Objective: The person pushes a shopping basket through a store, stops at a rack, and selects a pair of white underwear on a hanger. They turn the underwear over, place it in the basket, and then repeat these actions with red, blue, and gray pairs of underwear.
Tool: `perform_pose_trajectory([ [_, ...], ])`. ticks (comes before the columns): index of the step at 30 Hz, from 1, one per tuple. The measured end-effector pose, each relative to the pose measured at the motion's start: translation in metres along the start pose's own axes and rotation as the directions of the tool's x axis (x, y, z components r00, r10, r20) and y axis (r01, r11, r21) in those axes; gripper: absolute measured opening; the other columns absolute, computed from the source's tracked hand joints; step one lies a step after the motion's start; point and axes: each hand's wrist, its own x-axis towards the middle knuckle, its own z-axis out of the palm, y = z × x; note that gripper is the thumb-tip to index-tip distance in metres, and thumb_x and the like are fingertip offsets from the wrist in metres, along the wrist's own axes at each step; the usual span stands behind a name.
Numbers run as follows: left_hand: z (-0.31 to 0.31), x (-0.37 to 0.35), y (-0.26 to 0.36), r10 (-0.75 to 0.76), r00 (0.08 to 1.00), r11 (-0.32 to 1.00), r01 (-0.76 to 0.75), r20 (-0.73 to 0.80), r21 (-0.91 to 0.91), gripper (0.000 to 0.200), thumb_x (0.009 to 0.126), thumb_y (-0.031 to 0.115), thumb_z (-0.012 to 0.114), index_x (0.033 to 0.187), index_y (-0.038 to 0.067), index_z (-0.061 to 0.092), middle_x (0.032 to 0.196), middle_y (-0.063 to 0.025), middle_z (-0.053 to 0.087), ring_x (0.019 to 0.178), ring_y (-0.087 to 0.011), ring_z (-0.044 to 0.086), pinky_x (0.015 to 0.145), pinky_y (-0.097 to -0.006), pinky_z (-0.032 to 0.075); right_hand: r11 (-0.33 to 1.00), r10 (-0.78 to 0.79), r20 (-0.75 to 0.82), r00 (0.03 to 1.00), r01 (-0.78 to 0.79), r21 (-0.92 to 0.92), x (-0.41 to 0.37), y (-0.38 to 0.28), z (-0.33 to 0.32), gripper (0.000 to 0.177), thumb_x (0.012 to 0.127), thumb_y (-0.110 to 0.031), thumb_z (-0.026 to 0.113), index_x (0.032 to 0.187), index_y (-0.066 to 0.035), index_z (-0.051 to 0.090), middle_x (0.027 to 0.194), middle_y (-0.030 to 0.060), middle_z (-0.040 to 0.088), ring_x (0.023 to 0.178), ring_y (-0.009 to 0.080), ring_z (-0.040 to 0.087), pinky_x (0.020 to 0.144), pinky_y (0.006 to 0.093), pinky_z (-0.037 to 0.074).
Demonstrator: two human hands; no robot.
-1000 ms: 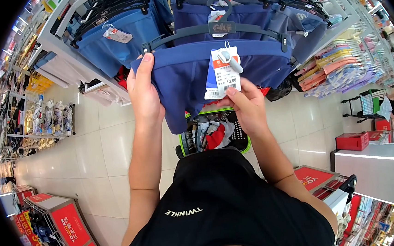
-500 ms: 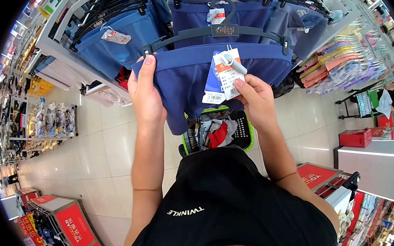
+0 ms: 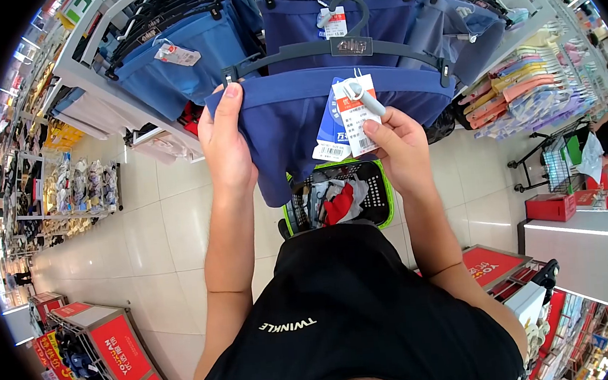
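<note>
A pair of blue boxer briefs (image 3: 282,99) hangs clipped by its waistband to a dark grey hanger (image 3: 272,59), in front of the clothes rack. My left hand (image 3: 227,135) is closed on the waistband's left end, thumb just below the hanger clip. Between the thumb and fingers of my right hand (image 3: 402,143) is the lower edge of a white and orange price tag (image 3: 357,107). A grey security tag (image 3: 364,98) lies over its upper part. Partly behind it shows a blue and white label (image 3: 333,134) with a barcode.
Below the garment stands a black shopping basket with a green rim (image 3: 390,208), holding red, white and grey items (image 3: 339,203). Blue garments (image 3: 180,64) hang on the rack ahead. Pastel clothes (image 3: 511,95) hang at the right, near a person with a shopping cart (image 3: 555,159).
The price tag and my right hand have shifted slightly right. The garment stays in my left hand, and the person with the cart at the right has moved a little.
</note>
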Motion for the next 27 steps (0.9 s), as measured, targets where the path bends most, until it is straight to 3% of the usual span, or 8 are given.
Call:
perform_pose_trajectory([
  [9, -0.0023, -0.003, 0.0024, -0.007, 1.0, 0.999, 0.006, 0.02, 0.031, 0.02, 0.093, 0.021, 0.06, 0.099, 0.002, 0.06, 0.093, -0.005, 0.064, 0.083, -0.0113, 0.062, 0.078, -0.0252, 0.049, 0.994, 0.088, 0.077, 0.993, -0.093, 0.055, -0.0055, -0.0096, -0.0008, 0.02, 0.093, -0.015, 0.057, 0.1, 0.004, 0.06, 0.089, 0.0082, 0.066, 0.074, 0.0125, 0.065, 0.066, 0.028, 0.056],
  [27, -0.003, -0.0097, 0.0038, 0.005, 1.0, 1.0, -0.006, 0.02, 0.018, 0.02, 0.094, 0.018, 0.058, 0.102, 0.0, 0.06, 0.094, -0.0068, 0.064, 0.085, -0.0131, 0.062, 0.079, -0.0267, 0.05, 0.996, 0.072, 0.089, 0.993, -0.076, 0.043, -0.0085, -0.006, -0.0061, 0.019, 0.094, -0.015, 0.057, 0.097, 0.003, 0.062, 0.084, 0.0078, 0.066, 0.069, 0.0118, 0.064, 0.061, 0.0271, 0.055],
])
